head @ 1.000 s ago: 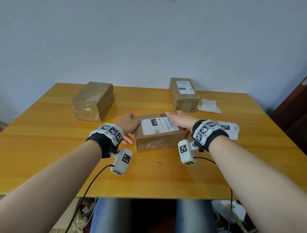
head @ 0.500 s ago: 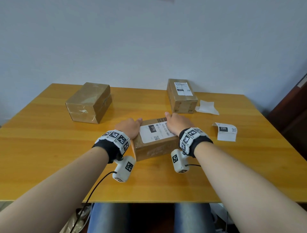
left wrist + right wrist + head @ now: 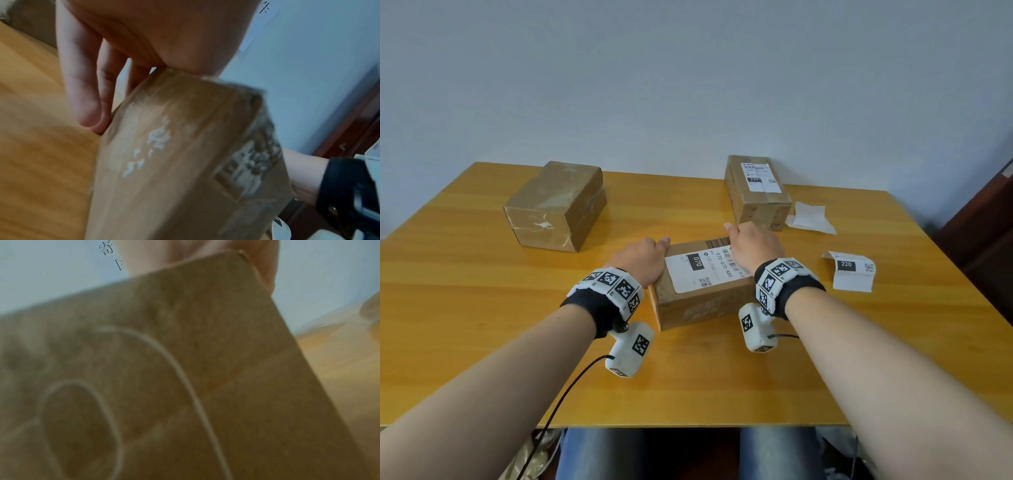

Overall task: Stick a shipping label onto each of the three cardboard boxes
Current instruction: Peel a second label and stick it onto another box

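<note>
At table centre, the labelled box (image 3: 702, 284) sits clamped between my left hand (image 3: 640, 257) and right hand (image 3: 753, 243), fingers curled round its ends. Stiff cardboard, probably light; the end grip suits it.

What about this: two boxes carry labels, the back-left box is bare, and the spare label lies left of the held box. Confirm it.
Not quite. The spare label lies right of the held box, as the head view shows. The back-right box and held box carry labels; the back-left box is bare.

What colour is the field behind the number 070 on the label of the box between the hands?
Black, with white digits, on the white label; the head view shows it best.
</note>
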Tool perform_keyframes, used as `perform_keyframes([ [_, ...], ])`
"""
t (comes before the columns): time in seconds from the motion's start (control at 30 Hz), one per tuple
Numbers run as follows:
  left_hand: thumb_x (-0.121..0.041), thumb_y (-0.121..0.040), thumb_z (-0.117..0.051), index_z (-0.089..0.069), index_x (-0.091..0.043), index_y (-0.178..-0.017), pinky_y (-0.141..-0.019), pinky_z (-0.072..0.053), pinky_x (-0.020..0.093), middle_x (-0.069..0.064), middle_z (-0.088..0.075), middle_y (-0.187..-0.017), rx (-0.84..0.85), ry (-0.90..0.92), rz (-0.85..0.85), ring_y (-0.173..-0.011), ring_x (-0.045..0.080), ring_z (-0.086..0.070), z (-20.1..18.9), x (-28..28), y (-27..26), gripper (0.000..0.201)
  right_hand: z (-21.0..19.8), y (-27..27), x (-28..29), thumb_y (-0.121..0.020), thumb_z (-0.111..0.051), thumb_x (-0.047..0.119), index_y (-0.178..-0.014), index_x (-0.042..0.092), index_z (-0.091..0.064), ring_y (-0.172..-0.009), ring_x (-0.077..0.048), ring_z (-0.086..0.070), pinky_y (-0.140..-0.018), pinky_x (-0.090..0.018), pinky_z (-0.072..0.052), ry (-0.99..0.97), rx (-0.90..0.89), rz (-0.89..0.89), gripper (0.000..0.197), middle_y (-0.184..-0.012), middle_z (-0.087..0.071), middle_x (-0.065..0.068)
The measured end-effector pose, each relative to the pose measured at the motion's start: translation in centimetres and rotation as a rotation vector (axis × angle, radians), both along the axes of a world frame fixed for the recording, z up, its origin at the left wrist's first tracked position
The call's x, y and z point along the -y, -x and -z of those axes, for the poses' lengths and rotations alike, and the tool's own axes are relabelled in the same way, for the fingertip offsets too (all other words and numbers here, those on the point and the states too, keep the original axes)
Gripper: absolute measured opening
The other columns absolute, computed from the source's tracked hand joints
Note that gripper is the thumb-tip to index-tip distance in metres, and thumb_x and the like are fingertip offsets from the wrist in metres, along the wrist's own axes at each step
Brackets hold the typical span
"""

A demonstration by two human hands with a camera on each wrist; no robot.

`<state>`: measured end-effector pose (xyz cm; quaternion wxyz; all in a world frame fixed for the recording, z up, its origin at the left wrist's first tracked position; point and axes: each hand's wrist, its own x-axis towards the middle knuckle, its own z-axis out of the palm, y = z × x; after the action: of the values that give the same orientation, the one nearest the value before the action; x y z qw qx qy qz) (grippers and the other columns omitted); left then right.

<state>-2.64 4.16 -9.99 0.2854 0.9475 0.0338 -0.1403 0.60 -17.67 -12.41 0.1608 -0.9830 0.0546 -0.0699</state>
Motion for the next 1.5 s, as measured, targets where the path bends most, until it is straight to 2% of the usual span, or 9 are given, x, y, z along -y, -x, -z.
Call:
perform_keyframes([
  [0.13,-0.053,-0.107,-0.024,-0.064,-0.007,-0.101,-0.084,-0.060,0.045,0.017,-0.073,-0.088,0.009,0.063,0.000,-0.079,0.030,-0.071,0.3,-0.3,-1.2,0.062,0.1,-0.8,0.3,-0.110,-0.037,0.049,-0.061,0.009,-0.053,-0.050,-0.025,-0.050,-0.051,-0.031,-0.039,-0.045,0.022,0.008,0.065,-0.056,-0.050,-0.006],
  [0.37,-0.054,-0.107,-0.022,-0.062,-0.011,-0.099,-0.086,-0.059,0.044,0.012,-0.069,-0.080,0.027,0.035,-0.005,-0.070,0.026,-0.067,0.8,0.1,-2.3,0.060,-0.3,-2.2,0.3,-0.111,-0.038,0.045,-0.064,0.005,-0.059,-0.055,-0.026,-0.058,-0.055,-0.032,-0.041,0.005,0.053,0.005,0.065,-0.059,-0.058,-0.007],
  [0.63,-0.058,-0.105,-0.020,-0.061,-0.017,-0.092,-0.088,-0.059,0.046,0.011,-0.069,-0.082,0.075,-0.025,0.001,-0.079,0.033,-0.069,1.5,0.1,-3.0,0.060,-0.6,-3.3,0.9,-0.110,-0.044,0.040,-0.066,0.003,-0.060,-0.058,-0.027,-0.055,-0.059,-0.033,-0.038,-0.070,0.071,-0.039,0.060,-0.060,-0.056,-0.008],
  [0.83,-0.046,-0.109,-0.016,-0.060,-0.013,-0.113,-0.087,-0.058,0.045,0.006,-0.064,-0.088,0.121,-0.075,0.036,-0.083,0.034,-0.068,1.2,0.4,-2.5,0.056,-0.1,-2.9,2.9,-0.109,-0.048,0.029,-0.074,0.006,-0.070,-0.062,-0.021,-0.059,-0.063,-0.033,-0.043,-0.241,0.124,-0.085,0.047,-0.069,-0.066,-0.008],
  [0.97,-0.040,-0.110,-0.013,-0.059,-0.013,-0.120,-0.071,-0.052,0.039,0.001,-0.051,-0.077,0.137,-0.177,0.057,-0.071,0.026,-0.059,1.0,0.7,-2.6,0.054,1.7,-0.9,5.1,-0.109,-0.045,0.027,-0.070,0.017,-0.060,-0.062,-0.024,-0.059,-0.049,-0.029,-0.037,-0.333,-0.038,-0.005,0.043,-0.066,-0.061,-0.002],
  [1.2,-0.018,-0.111,-0.018,-0.045,-0.011,-0.146,-0.064,-0.045,0.036,0.002,-0.049,-0.088,0.128,-0.169,0.032,-0.070,0.024,-0.054,0.3,1.3,-2.2,0.045,-1.8,1.1,4.1,-0.109,-0.027,0.056,-0.103,0.013,-0.070,-0.069,-0.029,-0.073,-0.042,-0.028,-0.054,-0.583,-0.214,0.129,0.061,-0.090,-0.073,-0.012],
  [1.3,-0.014,-0.111,-0.020,-0.044,-0.011,-0.150,-0.076,-0.057,0.042,0.010,-0.060,-0.098,0.091,-0.165,0.008,-0.083,0.029,-0.065,-0.4,1.4,-1.4,0.046,-2.7,2.1,3.0,-0.103,-0.018,0.069,-0.110,0.011,-0.067,-0.073,-0.035,-0.075,-0.052,-0.039,-0.063,-0.487,-0.337,0.100,0.077,-0.094,-0.072,-0.013],
  [1.4,-0.013,-0.110,-0.021,-0.044,-0.009,-0.150,-0.086,-0.059,0.047,0.016,-0.066,-0.108,0.069,-0.138,-0.001,-0.094,0.035,-0.070,-0.8,1.3,-0.5,0.046,-2.5,2.5,1.9,-0.100,-0.010,0.075,-0.090,0.007,-0.065,-0.071,-0.040,-0.076,-0.061,-0.041,-0.061,-0.254,-0.360,0.034,0.088,-0.075,-0.063,-0.011],
  [1.5,-0.011,-0.110,-0.021,-0.040,-0.007,-0.152,-0.085,-0.059,0.045,0.018,-0.067,-0.115,0.062,-0.133,-0.009,-0.096,0.035,-0.070,-0.8,1.1,-0.1,0.046,-2.2,2.4,1.4,-0.103,-0.019,0.069,-0.094,0.006,-0.063,-0.052,-0.032,-0.072,-0.049,-0.031,-0.055,-0.220,-0.321,0.063,0.078,-0.077,-0.070,-0.011],
])
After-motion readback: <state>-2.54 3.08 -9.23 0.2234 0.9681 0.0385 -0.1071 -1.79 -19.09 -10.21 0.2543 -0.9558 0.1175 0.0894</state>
